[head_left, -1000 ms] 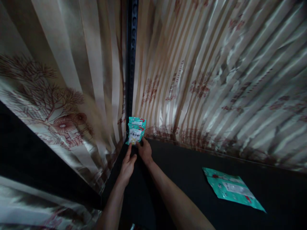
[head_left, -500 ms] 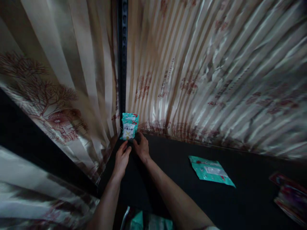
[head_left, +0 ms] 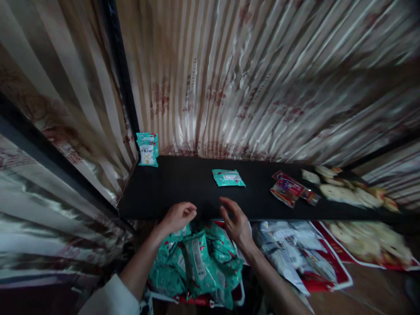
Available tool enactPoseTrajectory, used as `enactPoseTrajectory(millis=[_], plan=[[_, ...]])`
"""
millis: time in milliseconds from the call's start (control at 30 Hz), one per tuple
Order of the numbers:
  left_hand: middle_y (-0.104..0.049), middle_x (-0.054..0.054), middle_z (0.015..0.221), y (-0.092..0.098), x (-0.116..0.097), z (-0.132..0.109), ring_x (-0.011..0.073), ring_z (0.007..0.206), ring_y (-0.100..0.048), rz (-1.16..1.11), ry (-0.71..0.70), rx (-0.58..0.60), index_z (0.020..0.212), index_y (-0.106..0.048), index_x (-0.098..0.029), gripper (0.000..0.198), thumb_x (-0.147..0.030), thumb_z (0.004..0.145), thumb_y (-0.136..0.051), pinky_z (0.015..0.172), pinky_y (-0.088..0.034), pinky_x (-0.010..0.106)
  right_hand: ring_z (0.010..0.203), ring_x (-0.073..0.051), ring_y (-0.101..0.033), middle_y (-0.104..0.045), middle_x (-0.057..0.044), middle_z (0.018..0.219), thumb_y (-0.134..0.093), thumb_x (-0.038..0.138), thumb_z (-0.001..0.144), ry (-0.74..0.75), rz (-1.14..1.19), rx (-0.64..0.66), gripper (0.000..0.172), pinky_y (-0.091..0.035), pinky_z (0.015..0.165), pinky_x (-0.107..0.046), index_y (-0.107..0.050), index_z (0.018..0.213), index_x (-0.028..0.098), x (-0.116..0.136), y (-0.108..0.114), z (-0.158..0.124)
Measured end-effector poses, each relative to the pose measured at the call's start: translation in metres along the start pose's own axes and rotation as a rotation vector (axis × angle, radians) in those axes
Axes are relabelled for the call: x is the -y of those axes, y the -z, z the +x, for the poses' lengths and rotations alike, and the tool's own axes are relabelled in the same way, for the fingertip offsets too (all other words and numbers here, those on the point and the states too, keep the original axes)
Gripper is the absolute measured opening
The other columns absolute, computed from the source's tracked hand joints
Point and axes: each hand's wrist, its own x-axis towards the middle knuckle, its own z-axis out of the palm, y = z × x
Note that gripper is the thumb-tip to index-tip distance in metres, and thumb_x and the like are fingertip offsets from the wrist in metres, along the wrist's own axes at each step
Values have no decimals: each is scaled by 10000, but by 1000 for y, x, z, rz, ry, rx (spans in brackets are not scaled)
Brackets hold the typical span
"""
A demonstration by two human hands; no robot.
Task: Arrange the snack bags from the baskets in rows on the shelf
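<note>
My left hand is over the shelf's front edge, fingers loosely curled with a small gap at the thumb and nothing visible in it. To its right, my right hand is empty, thumb and fingers apart. Below both hands, a basket is heaped with green snack bags. Green snack packets stand upright one behind another in the shelf's back left corner, away from both hands. Another green packet lies flat on the black shelf, beyond my right hand.
Red snack packets lie farther right on the shelf, and pale packaged items fill its right end. Below are a red basket of white packets and another with pale packs. Patterned foil sheeting and a dark post enclose the shelf.
Both hands have drawn back from the upright packets in the corner to above the basket. The view has shifted back and right, showing more of the shelf and baskets.
</note>
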Motion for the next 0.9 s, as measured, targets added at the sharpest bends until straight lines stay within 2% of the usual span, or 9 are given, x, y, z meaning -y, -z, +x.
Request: enactPoseTrajectory(millis=[33,100,200,300,467,567,667,767,900], plan=[[-703,71,922,-11,-4,-12,180,828,-656,76,-22,59,928,-674,-181,256,-318,791,-506,760,-518,288,992,-241,-628,-664,-111,1068,-482,409,852,-54,-4,6,336,-511,877,-408,-630,1057,189,-4,13,-17],[-680,88,1032,-31,-10,-38,205,958,-633,200,-54,71,979,-671,-183,277,-287,796,-490,861,-500,327,962,-242,-648,-684,-108,1047,-478,443,851,-149,18,72,359,-528,846,-390,-638,1051,191,-7,32,-48],[-548,123,1292,-60,-9,-78,259,1230,-475,357,-71,-120,1116,-628,-180,363,-275,794,-491,1051,-371,419,954,-244,-662,-696,-101,1057,-471,475,851,-234,51,213,391,-540,811,-366,-643,1064,195,-4,40,-81],[-487,154,1353,-85,3,-111,274,1277,-428,366,40,-264,1215,-564,-154,441,-287,813,-443,1077,-338,457,967,-247,-661,-701,-95,1058,-472,492,845,-254,64,345,415,-541,800,-360,-650,1080,200,4,26,-103],[-456,161,1386,-112,23,-134,261,1302,-408,121,269,-282,1247,-521,-144,506,-357,790,-474,1084,-335,406,1030,-284,-625,-692,-148,1060,-489,445,837,-179,-2,350,481,-471,919,-444,-603,1185,133,15,-11,-123],[-442,157,1400,-116,25,-133,251,1313,-393,-49,356,-368,1260,-491,-143,539,-374,774,-501,1096,-306,394,1081,-269,-606,-664,-149,1136,-441,419,856,-196,81,323,456,-456,952,-441,-608,1174,139,22,-21,-129],[-463,142,1385,-112,23,-132,250,1303,-403,-189,336,-488,1260,-473,-161,581,-398,738,-564,1088,-306,392,1098,-252,-603,-654,-137,1164,-423,414,857,-220,212,314,443,-449,974,-436,-610,1163,153,33,-22,-134],[-468,134,1383,-102,17,-136,264,1301,-403,-345,342,-568,1238,-483,-168,635,-392,667,-648,1076,-320,377,1076,-245,-616,-674,-118,1127,-425,414,862,-209,320,285,418,-456,970,-442,-607,1157,180,47,-19,-135],[-520,101,1341,-80,-2,-145,258,1239,-481,-665,416,-586,1215,-504,-189,622,-323,628,-661,993,-419,331,1026,-228,-633,-665,-107,1118,-470,388,851,-172,408,253,371,-507,911,-412,-601,1143,200,64,-17,-128]])
